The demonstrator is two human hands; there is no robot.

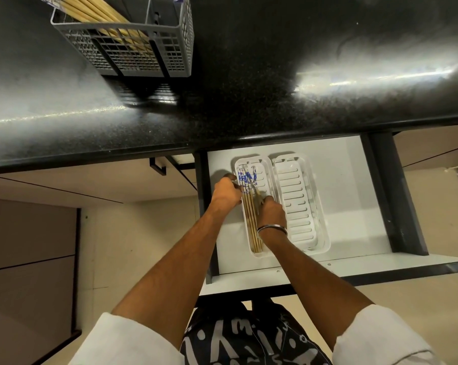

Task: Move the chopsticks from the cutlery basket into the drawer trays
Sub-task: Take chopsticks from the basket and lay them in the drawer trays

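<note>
An open white drawer (pixel 349 196) holds two white slotted trays side by side. In the left tray (pixel 265 172) lie several wooden chopsticks (pixel 251 219) with blue-and-white patterned tops. My left hand (pixel 226 192) rests at that tray's left edge with its fingers touching the patterned ends. My right hand (pixel 271 210), with a metal bangle on the wrist, is over the tray's middle, fingers on the chopsticks. The right tray (pixel 299 201) holds nothing. The grey cutlery basket (pixel 133 48) stands on the counter at far left with more chopsticks (pixel 96 9) in it.
The black speckled countertop (pixel 275 88) overhangs the back of the drawer. Dark drawer sides (pixel 391 196) frame it on the right. A black handle (pixel 158 165) of a neighbouring cabinet sticks out to the left. Beige floor lies below.
</note>
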